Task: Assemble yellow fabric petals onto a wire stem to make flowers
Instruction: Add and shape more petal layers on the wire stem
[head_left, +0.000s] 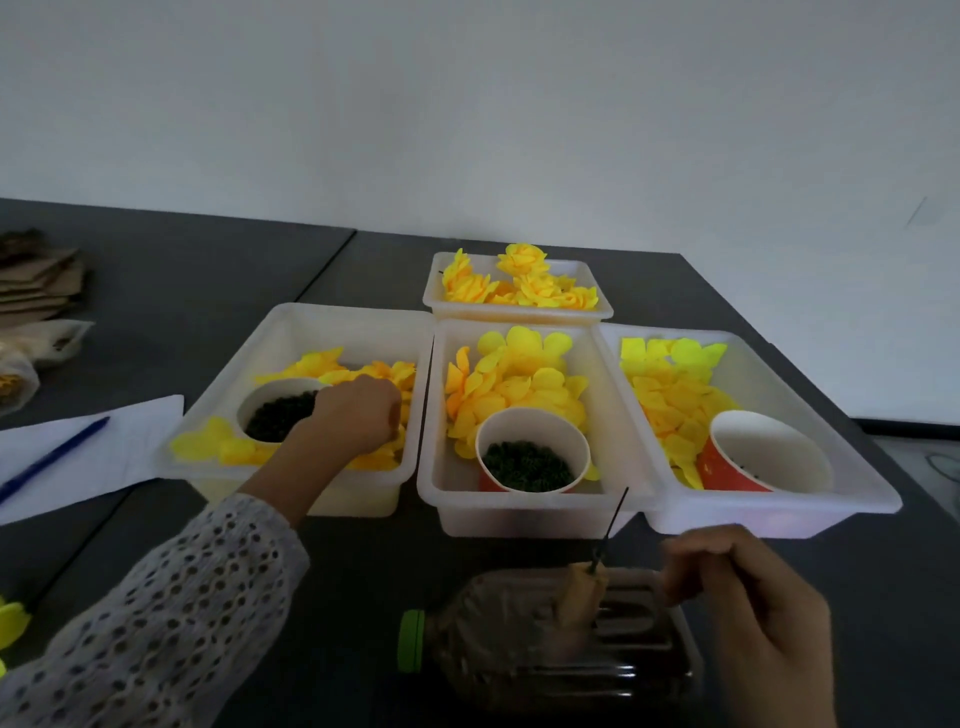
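My left hand (358, 415) reaches into the left white bin (291, 322), knuckles up. Its curled fingertips are buried in the loose yellow petals (384, 374) beside a paper cup of dark green pieces (280, 415); the pinch itself is hidden. My right hand (748, 603) hovers low at the right, blurred, pinching the lower end of a thin dark wire stem (615, 519) that points up toward the bins. The middle bin (441, 499) holds round yellow petals (514, 384) and a red cup of green pieces (530, 462). The right bin (878, 493) holds paler petals (670, 389) and a red cup (769, 457).
A back bin (519, 312) holds finished yellow flowers (524, 280). A plastic bottle with a green cap (413, 644) lies on the dark table under my right hand. Paper with a blue pen (52, 457) lies at the left, with cardboard (41, 280) behind it. A yellow flower (10, 623) sits at the left edge.
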